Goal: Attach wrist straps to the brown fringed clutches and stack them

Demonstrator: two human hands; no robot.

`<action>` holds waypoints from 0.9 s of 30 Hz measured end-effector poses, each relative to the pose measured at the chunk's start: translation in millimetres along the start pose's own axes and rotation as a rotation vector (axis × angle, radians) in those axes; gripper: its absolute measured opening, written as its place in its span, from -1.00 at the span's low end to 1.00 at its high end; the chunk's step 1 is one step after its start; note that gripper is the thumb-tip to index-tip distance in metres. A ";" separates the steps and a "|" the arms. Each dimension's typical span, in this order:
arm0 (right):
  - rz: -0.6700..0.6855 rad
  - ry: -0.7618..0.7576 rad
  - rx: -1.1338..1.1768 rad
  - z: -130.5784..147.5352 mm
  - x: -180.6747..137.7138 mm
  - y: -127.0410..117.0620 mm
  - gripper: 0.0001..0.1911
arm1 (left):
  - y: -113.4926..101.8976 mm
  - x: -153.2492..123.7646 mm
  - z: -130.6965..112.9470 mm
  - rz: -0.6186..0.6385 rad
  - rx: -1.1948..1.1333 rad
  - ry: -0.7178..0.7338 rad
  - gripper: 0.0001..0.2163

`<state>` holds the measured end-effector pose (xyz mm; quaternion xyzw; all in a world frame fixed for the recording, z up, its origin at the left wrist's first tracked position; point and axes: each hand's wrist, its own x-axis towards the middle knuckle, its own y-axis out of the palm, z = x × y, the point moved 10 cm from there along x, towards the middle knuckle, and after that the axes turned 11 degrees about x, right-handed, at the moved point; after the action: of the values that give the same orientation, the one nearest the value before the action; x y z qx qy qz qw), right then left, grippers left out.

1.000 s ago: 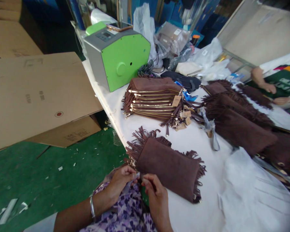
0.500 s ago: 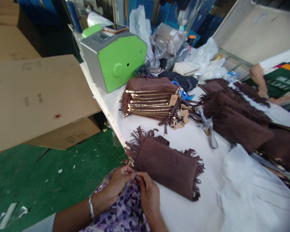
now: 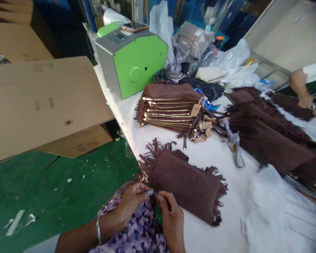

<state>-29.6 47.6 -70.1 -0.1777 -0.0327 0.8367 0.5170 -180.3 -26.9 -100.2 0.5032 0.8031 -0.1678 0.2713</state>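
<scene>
My left hand [image 3: 133,200] is closed in a pinch at the table's front edge, its thumb and finger on one end of a thin greyish strip [image 3: 155,194]. My right hand [image 3: 171,219] pinches the other end of this strip, a short way to the right. Exactly what the strip is cannot be made out. Just beyond the hands, a brown fringed bag [image 3: 185,179] lies flat on the white table [image 3: 200,233], with a gold-coloured clasp [image 3: 143,177] at its near left corner.
Behind the bag is a stack of brown fringed bags [image 3: 171,91] with tags. A green and grey machine [image 3: 139,65] stands further back. More brown bags [image 3: 268,137] and clear plastic [image 3: 265,200] lie right. A co-worker's hand [image 3: 304,100] is far right. Cardboard [image 3: 42,109] is left.
My hands have drawn slightly apart, with the right one moving right, and more of the strip shows between them. The view has shifted a little to the left.
</scene>
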 end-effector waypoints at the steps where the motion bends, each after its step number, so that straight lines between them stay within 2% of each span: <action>1: 0.021 0.004 0.009 -0.5 -1.3 0.8 -0.75 | -0.3 1.0 -0.2 -0.005 0.013 0.014 -0.76; 5: 0.123 -0.025 0.073 3.6 -3.9 17.5 -0.76 | -0.5 5.8 3.2 -0.002 0.032 0.056 -0.77; 9: 0.143 -0.035 0.076 7.1 1.3 31.5 -0.75 | -1.8 8.3 5.8 0.004 0.024 0.071 -0.79; 19: 0.144 0.014 -0.014 3.3 5.6 34.4 -0.72 | -1.5 -2.8 2.3 0.042 -0.090 -0.062 -0.74; 27: 0.165 -0.006 0.006 6.5 4.6 36.1 -0.74 | -14.3 0.1 19.5 -0.070 0.022 -0.125 -0.87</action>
<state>-64.4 35.8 -73.9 -0.1758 -0.0170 0.8770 0.4469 -188.0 -43.7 -115.9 0.4664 0.7997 -0.2173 0.3094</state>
